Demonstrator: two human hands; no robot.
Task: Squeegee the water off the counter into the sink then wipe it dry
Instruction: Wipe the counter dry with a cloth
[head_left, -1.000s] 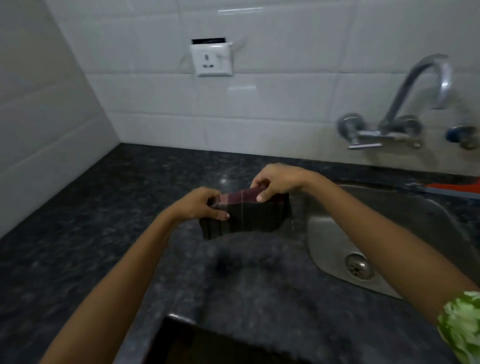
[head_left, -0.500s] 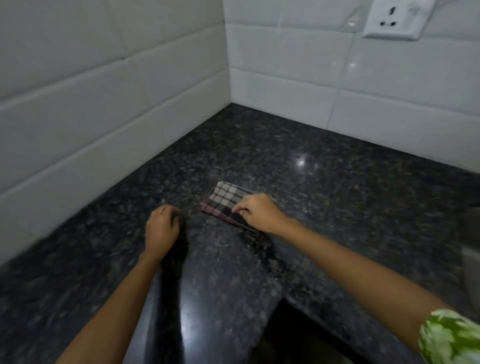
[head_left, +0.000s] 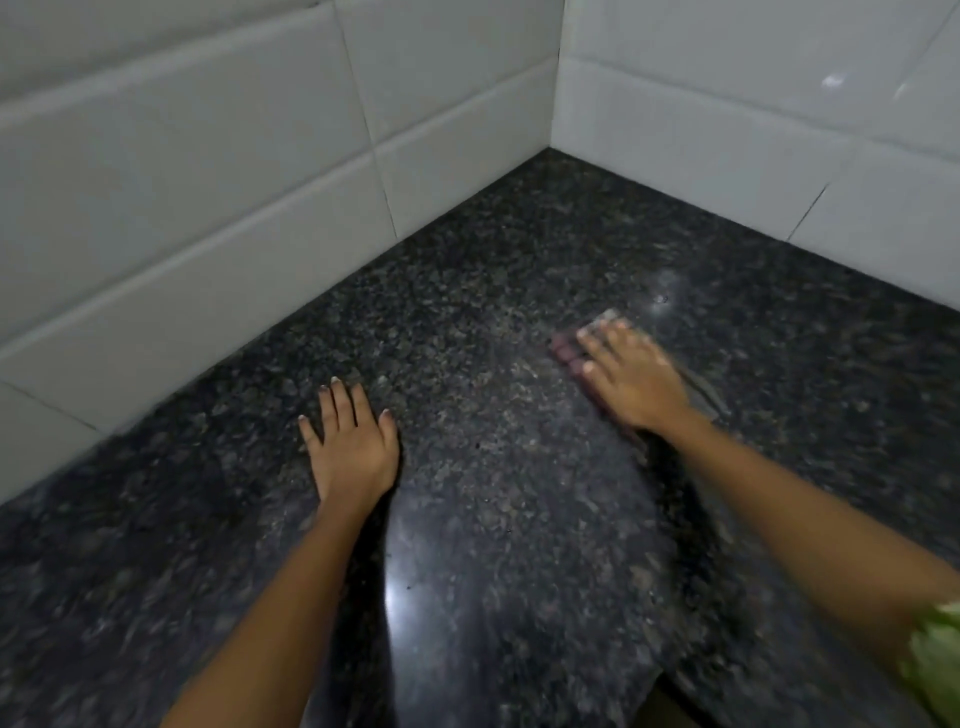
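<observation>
Pressing flat on the counter (head_left: 519, 519): right hand (head_left: 631, 382) atop blurred cloth (head_left: 597, 325), left hand (head_left: 353, 441) spread, apart.

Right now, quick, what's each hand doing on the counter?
Left hand: open, flat on the counter, holding nothing.
Right hand: fingers spread, pressing the cloth down on the counter; blurred.
</observation>
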